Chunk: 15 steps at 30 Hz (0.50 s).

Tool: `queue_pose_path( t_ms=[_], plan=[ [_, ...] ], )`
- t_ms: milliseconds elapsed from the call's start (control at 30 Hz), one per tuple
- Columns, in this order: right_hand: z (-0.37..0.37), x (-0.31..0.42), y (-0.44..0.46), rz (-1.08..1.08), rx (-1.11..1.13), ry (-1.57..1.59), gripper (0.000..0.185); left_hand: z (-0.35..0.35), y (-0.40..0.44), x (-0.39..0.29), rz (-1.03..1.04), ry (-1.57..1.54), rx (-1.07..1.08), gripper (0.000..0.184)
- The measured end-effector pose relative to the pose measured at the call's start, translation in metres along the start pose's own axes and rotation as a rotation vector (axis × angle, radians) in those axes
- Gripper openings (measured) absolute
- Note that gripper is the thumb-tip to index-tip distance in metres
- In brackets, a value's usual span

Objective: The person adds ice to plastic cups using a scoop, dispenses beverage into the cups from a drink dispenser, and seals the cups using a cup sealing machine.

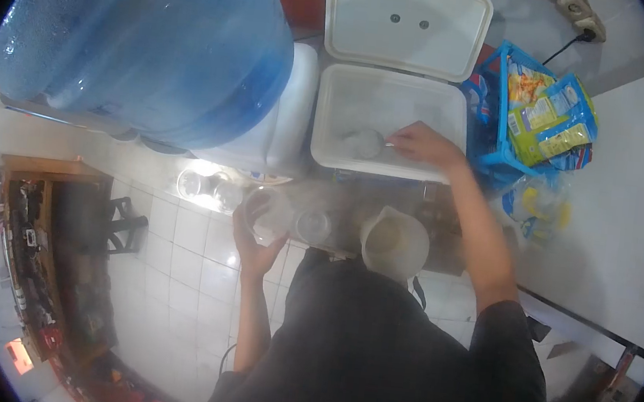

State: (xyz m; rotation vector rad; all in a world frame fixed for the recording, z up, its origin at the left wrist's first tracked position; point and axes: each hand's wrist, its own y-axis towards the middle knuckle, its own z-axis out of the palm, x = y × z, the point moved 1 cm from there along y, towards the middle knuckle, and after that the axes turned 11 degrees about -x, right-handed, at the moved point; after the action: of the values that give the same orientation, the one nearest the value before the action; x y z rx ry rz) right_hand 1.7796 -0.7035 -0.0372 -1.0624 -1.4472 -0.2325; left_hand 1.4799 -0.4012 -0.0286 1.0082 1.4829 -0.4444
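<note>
My right hand (426,146) is closed around the thin handle of a round scoop (366,143), which is inside an open white cooler box (327,115). What lies in the scoop is too hazy to make out. Lower and to the left, my left hand (256,247) grips a clear cup (268,209) from its sides, with pale contents showing inside. Right beside that cup stands a clear glass (313,227). Further right is a whitish pitcher (394,244), its bottom tinted tan, close to my body.
A large blue water jug (158,42) fills the upper left on a white dispenser (286,130). The box's lid (407,29) leans back, raised. A blue basket (502,126) holds snack packets (550,119). More glasses (194,184) stand left along the counter edge.
</note>
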Motion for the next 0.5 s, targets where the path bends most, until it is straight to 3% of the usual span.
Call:
queue_pose_path(
  t_ms=[300, 500],
  plan=[
    [-0.017, 0.002, -0.009, 0.07, -0.004, 0.119, 0.029, 0.013, 0.007, -0.022, 0.001, 0.0, 0.01, 0.09],
    [-0.037, 0.001, -0.021, -0.047, -0.072, 0.096, 0.032, 0.041, 0.018, -0.032, 0.0, -0.006, 0.097, 0.091]
  ],
)
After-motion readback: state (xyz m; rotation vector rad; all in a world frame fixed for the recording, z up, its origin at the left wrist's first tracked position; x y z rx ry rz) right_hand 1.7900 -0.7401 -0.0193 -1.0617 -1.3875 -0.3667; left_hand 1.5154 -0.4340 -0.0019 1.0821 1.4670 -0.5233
